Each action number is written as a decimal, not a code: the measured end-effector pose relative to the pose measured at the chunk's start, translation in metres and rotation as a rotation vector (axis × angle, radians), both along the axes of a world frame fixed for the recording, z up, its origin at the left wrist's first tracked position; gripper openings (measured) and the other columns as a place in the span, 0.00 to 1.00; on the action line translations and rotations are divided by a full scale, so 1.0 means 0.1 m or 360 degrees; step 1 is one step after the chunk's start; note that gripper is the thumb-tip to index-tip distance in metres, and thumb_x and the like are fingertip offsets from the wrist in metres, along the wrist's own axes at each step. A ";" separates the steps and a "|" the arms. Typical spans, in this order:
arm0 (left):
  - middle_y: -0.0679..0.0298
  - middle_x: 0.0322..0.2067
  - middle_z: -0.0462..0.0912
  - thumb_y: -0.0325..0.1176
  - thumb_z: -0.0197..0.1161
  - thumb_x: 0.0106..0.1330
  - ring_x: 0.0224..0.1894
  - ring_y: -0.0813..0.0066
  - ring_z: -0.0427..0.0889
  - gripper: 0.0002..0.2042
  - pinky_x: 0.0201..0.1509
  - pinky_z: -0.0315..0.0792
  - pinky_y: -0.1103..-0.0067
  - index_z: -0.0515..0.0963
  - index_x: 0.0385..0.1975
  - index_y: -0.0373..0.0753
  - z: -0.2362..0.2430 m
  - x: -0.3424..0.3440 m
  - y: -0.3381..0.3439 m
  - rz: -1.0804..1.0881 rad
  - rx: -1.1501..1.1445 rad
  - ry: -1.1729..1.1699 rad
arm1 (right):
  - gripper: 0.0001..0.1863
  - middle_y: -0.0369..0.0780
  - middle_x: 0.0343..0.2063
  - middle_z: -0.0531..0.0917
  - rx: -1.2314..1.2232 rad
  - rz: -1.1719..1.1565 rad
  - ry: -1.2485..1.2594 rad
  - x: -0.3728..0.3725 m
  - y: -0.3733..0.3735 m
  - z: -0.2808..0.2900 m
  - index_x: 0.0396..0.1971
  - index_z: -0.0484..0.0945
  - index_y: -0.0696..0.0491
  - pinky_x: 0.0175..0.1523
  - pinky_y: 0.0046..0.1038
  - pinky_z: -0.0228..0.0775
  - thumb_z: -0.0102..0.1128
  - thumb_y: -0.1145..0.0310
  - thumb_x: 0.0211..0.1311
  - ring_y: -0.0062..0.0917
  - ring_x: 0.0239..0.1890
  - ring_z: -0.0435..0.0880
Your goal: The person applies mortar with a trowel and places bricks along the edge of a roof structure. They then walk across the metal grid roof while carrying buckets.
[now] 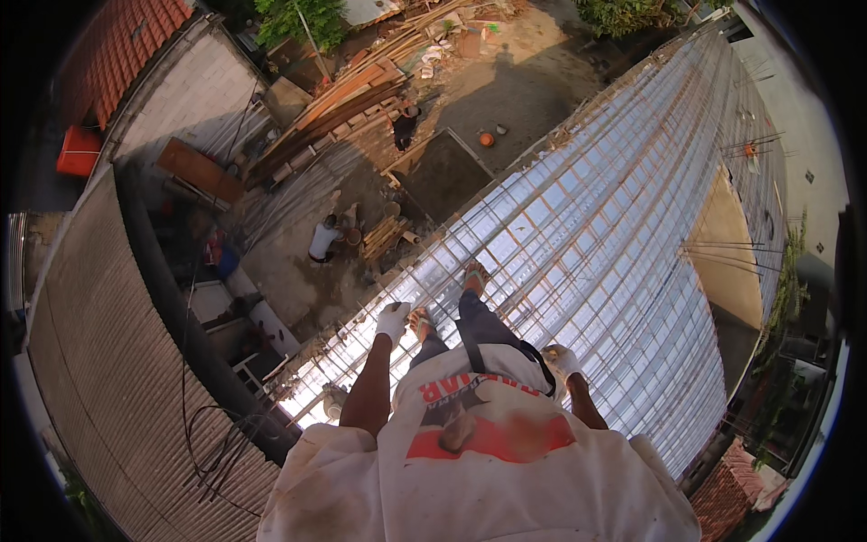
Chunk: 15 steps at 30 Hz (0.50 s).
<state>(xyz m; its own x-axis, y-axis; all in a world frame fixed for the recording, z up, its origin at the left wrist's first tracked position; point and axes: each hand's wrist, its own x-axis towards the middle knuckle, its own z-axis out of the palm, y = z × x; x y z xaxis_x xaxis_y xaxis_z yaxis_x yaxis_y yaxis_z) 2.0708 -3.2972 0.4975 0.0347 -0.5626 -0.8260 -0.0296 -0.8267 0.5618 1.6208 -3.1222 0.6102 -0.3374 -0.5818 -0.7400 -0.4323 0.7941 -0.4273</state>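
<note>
I stand in sandals on a grid of steel reinforcing bars [578, 217] laid over shiny metal decking [316, 384]. My left hand [392, 322], in a white glove, hangs beside my left foot above the bars. Its fingers look curled in, and whatever they may hold is too small to make out. By my right hip is my right hand [562, 358], also in a pale glove, with a brownish patch at its front. Its fingers seem bent, but I cannot tell whether the brown is soiled glove or a held thing. A dark strap [471, 348] hangs down my shirt front.
The deck's edge [415, 262] drops to a yard where two people [325, 239] work near stacked timber [330, 117]. A rectangular opening [727, 253] with projecting bars lies at right. Loose cables [212, 443] lie on the corrugated roof [117, 334] at left.
</note>
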 end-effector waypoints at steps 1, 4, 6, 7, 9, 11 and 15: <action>0.63 0.32 0.83 0.46 0.65 0.69 0.26 0.77 0.78 0.24 0.26 0.72 0.75 0.81 0.52 0.29 0.02 -0.04 -0.02 -0.0009 -0.0060 -0.0019 | 0.16 0.39 0.36 0.90 0.0020 -0.0009 -0.0016 -0.01 0.01 -0.04 0.48 0.89 0.53 0.47 0.32 0.79 0.69 0.62 0.65 0.28 0.38 0.87; 0.62 0.32 0.84 0.46 0.65 0.69 0.26 0.74 0.79 0.22 0.27 0.73 0.73 0.83 0.48 0.29 0.05 -0.11 -0.03 -0.0026 -0.0176 -0.0101 | 0.16 0.39 0.37 0.90 0.0060 -0.0010 -0.0052 -0.05 0.03 -0.13 0.48 0.89 0.53 0.49 0.32 0.78 0.71 0.62 0.64 0.28 0.41 0.87; 0.63 0.30 0.83 0.46 0.66 0.69 0.25 0.73 0.78 0.21 0.28 0.73 0.72 0.83 0.46 0.30 0.08 -0.04 0.06 -0.0033 -0.0005 -0.0082 | 0.16 0.39 0.38 0.90 0.0056 0.0019 -0.0062 -0.08 0.04 -0.16 0.48 0.89 0.53 0.49 0.32 0.78 0.72 0.62 0.63 0.27 0.41 0.87; 0.64 0.29 0.83 0.46 0.66 0.68 0.24 0.73 0.78 0.20 0.29 0.73 0.72 0.83 0.44 0.31 0.11 -0.03 0.09 -0.0040 0.0082 -0.0067 | 0.16 0.40 0.38 0.90 0.0034 -0.0018 -0.0070 -0.08 0.06 -0.16 0.48 0.88 0.54 0.48 0.32 0.79 0.72 0.63 0.64 0.27 0.40 0.87; 0.65 0.24 0.80 0.45 0.67 0.69 0.23 0.72 0.76 0.17 0.29 0.71 0.71 0.84 0.39 0.34 -0.16 0.25 0.28 -0.0055 0.0165 -0.0066 | 0.16 0.40 0.38 0.90 -0.0033 -0.0053 -0.0110 -0.04 0.01 -0.16 0.48 0.88 0.56 0.46 0.32 0.79 0.71 0.64 0.65 0.28 0.39 0.87; 0.65 0.23 0.79 0.45 0.67 0.69 0.23 0.73 0.75 0.16 0.28 0.71 0.71 0.84 0.37 0.35 -0.27 0.36 0.46 -0.0058 0.0195 -0.0203 | 0.16 0.40 0.37 0.90 0.0004 -0.0141 -0.0099 -0.02 -0.03 -0.10 0.49 0.87 0.57 0.44 0.32 0.79 0.70 0.65 0.65 0.27 0.38 0.87; 0.62 0.25 0.82 0.45 0.67 0.67 0.24 0.71 0.76 0.17 0.31 0.72 0.69 0.84 0.33 0.33 -0.40 0.63 0.75 -0.0200 0.0197 -0.0411 | 0.15 0.40 0.36 0.89 0.0059 -0.0227 -0.0134 0.05 -0.12 0.04 0.49 0.86 0.59 0.40 0.30 0.80 0.69 0.67 0.66 0.26 0.35 0.87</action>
